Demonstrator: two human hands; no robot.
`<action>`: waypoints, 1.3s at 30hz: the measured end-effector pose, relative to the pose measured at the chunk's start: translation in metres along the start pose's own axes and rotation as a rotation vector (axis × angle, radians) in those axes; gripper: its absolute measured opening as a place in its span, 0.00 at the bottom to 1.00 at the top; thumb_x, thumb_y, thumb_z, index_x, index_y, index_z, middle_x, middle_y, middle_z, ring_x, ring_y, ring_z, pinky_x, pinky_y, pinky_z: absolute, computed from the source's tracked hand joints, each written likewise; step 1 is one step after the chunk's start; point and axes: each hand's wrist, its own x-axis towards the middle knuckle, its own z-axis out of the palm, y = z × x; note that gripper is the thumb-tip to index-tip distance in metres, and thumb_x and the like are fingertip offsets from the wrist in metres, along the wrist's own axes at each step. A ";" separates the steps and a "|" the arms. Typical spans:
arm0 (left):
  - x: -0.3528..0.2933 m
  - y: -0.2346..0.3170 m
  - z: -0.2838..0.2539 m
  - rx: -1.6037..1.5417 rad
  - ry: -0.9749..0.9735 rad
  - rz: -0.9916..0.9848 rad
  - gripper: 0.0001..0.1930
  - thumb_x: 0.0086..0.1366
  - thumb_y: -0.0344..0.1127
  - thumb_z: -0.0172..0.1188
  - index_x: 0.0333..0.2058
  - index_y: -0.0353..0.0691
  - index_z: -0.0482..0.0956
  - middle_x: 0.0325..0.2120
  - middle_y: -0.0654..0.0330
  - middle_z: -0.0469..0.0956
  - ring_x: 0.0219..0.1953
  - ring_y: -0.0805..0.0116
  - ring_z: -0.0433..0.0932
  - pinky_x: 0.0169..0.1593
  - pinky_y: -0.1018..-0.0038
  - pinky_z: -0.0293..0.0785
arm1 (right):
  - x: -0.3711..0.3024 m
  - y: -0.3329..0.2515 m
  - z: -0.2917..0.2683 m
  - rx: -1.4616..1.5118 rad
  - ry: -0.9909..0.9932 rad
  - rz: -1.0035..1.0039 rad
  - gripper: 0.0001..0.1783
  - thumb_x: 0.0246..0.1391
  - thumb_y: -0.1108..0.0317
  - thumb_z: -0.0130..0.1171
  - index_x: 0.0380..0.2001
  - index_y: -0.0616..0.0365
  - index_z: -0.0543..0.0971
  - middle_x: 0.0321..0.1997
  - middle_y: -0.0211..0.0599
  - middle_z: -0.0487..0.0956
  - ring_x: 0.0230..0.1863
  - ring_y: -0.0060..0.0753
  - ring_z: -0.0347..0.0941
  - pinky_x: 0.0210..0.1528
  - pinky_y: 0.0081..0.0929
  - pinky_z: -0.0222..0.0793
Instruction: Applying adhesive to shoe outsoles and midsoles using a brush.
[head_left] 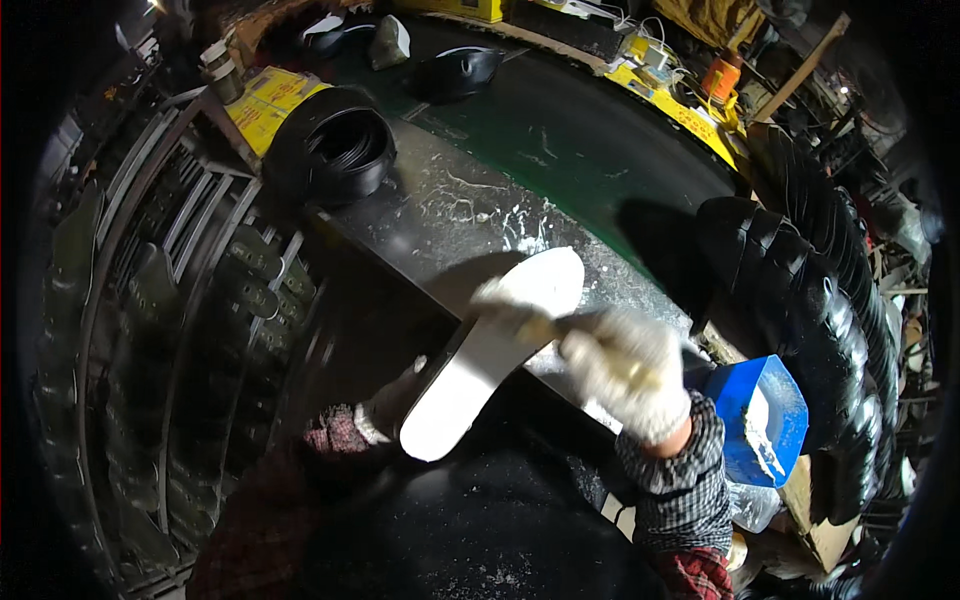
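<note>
A long white shoe sole (462, 388) is held at a slant in front of me, its wide end over the bench edge. My left hand (393, 405), in a glove, grips it from the left and below; most of those fingers are hidden under it. Above the sole, my gloved right hand (625, 372) is closed around a brush (540, 330), which is smeared by motion and reaches over the sole's upper half. Close to my right wrist stands a blue angular container (735, 440) with white paste on its inner wall.
A white-stained metal bench (440, 200) runs across, with a dark green surface (560, 150) behind it. Coiled black strips (335, 150) sit at its left end. Glossy black soles (790, 290) are stacked at right. A rack (185, 260) of soles stands at left.
</note>
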 end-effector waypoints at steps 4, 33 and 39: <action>0.010 -0.002 0.009 0.371 0.202 0.098 0.33 0.69 0.62 0.40 0.60 0.41 0.66 0.49 0.51 0.75 0.48 0.54 0.77 0.49 0.58 0.76 | -0.007 -0.018 -0.008 0.335 0.042 0.249 0.10 0.56 0.67 0.61 0.26 0.63 0.81 0.22 0.40 0.79 0.23 0.29 0.76 0.26 0.23 0.71; -0.012 0.012 -0.033 -0.371 -0.016 0.022 0.31 0.72 0.55 0.39 0.63 0.37 0.60 0.56 0.50 0.70 0.55 0.58 0.73 0.58 0.65 0.69 | -0.059 0.063 -0.003 0.485 0.053 0.387 0.12 0.56 0.68 0.61 0.41 0.63 0.78 0.38 0.42 0.82 0.36 0.31 0.79 0.38 0.25 0.76; -0.024 0.016 -0.044 -0.443 0.005 0.016 0.34 0.70 0.62 0.39 0.64 0.44 0.60 0.58 0.55 0.69 0.56 0.60 0.72 0.59 0.62 0.69 | -0.032 0.057 -0.008 0.196 0.368 0.279 0.13 0.56 0.73 0.61 0.45 0.64 0.77 0.41 0.40 0.81 0.38 0.29 0.77 0.43 0.24 0.75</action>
